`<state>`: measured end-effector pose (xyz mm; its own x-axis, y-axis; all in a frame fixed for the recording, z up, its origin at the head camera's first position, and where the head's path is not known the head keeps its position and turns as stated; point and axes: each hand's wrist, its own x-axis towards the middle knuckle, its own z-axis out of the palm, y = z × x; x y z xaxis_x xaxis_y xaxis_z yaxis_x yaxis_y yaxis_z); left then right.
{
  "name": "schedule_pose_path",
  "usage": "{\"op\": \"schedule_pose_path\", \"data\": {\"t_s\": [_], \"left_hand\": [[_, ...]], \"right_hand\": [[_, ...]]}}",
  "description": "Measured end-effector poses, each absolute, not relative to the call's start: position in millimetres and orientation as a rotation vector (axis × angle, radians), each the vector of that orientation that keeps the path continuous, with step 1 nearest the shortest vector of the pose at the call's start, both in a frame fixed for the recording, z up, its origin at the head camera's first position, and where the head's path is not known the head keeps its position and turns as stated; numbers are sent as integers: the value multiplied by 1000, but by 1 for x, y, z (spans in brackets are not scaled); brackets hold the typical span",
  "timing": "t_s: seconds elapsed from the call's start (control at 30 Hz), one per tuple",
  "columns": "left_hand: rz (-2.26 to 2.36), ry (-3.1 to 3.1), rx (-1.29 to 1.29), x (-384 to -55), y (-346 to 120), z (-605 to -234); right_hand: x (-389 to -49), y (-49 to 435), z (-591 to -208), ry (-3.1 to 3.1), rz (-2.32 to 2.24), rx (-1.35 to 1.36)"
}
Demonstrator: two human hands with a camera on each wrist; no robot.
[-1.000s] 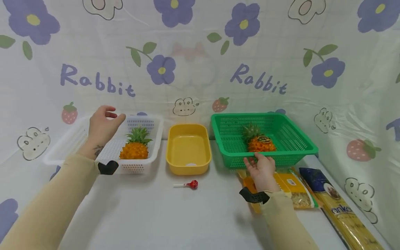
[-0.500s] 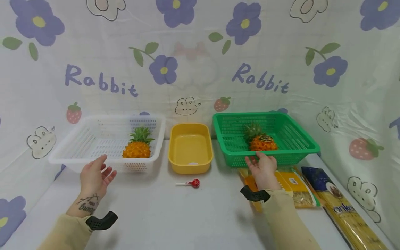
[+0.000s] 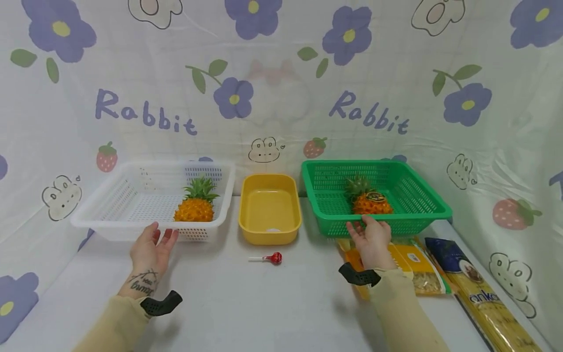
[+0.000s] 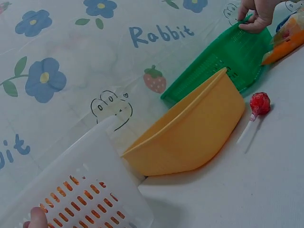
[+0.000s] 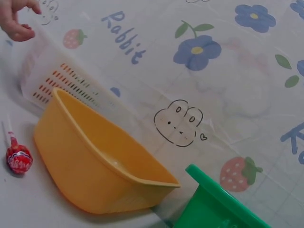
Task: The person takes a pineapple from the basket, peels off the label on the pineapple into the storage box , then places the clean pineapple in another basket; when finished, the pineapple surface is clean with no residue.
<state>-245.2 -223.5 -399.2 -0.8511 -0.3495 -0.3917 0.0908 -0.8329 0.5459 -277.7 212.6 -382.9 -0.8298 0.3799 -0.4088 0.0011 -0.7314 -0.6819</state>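
Observation:
My left hand is at the front of a white perforated basket; the fingers are loosely bent beside its rim, and I cannot tell how firmly they touch it. In that basket an orange pineapple with green leaves stands at the right. My right hand grips the front rim of a green perforated basket, as the left wrist view also shows with the hand pinching the rim. A second pineapple, with a dark label, lies tilted in the green basket. Part of it is hidden by the front wall.
A yellow tub stands between the two baskets. In front of it lies a red lollipop. An orange-yellow food packet and a long pasta packet lie at the right. A printed curtain hangs behind.
My left hand has come down from above the white basket, drawn back to its front, then moved right and forward to the front rim. The right hand stays at the green rim.

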Motion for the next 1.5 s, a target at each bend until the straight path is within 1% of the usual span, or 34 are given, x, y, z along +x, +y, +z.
{"op": "schedule_pose_path", "data": {"t_s": [0.2,0.47,0.63,0.77,0.97,1.07,1.2,1.37,1.5], "left_hand": [[-2631,-703,646,-255,-219,-403],[-2505,-741,691,-264,-217,-407],[-2501,-756,666,-265,-220,-410],[-2499,-798,647,-264,-221,-410],[-2497,-829,663,-265,-220,-406],[-2488,-842,661,-265,-220,-405],[-2476,-856,662,-265,-221,-405],[-2459,-900,676,-264,-222,-406],[-2442,-948,667,-264,-223,-407]], "right_hand": [[-276,213,-382,-1064,2614,-777],[-276,214,-381,-1055,2631,-779],[-275,214,-379,-1068,2642,-783],[-268,218,-374,-1052,2695,-808],[-250,227,-358,-1075,2759,-880],[-245,230,-349,-1388,2646,-738],[-250,238,-337,-1893,2209,-456],[-270,257,-317,-2391,1593,-165],[-290,272,-299,-2721,1282,34]]}}
